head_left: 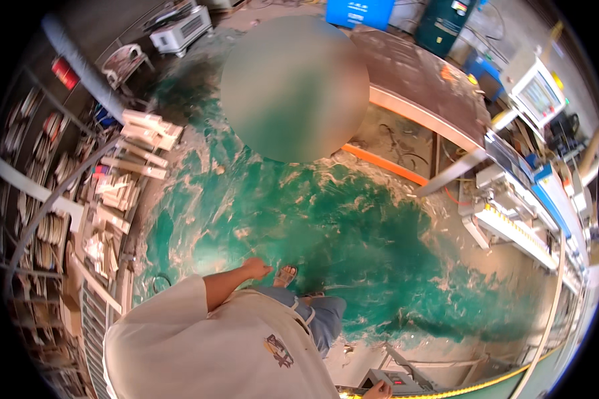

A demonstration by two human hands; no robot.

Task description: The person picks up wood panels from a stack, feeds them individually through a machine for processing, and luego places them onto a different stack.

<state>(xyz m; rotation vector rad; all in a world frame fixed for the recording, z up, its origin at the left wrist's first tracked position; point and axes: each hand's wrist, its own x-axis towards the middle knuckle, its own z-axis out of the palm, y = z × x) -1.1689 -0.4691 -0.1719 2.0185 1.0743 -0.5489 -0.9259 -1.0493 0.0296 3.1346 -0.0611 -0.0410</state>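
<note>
My left hand [257,268] hangs low in front of my body, above the green floor, near my sandalled foot [285,275]. Its fingers look loosely curled, and nothing shows in them. At the lower edge, partly cut off, is my right hand [379,390]. It is right beside a small grey control box [394,382] with a red-lit display; whether it touches the box is unclear. Most of its fingers are out of sight. A yellow-and-black edge strip [449,393] runs to the right from there.
Wooden offcuts [146,136] are stacked on the left by metal shelves [41,226]. A brown-topped table [422,83] with an orange lower rail stands ahead to the right. Beyond it are a machine [512,229] and a control screen [538,95]. Dust streaks the green floor [299,213]. A blurred disc hides the far middle.
</note>
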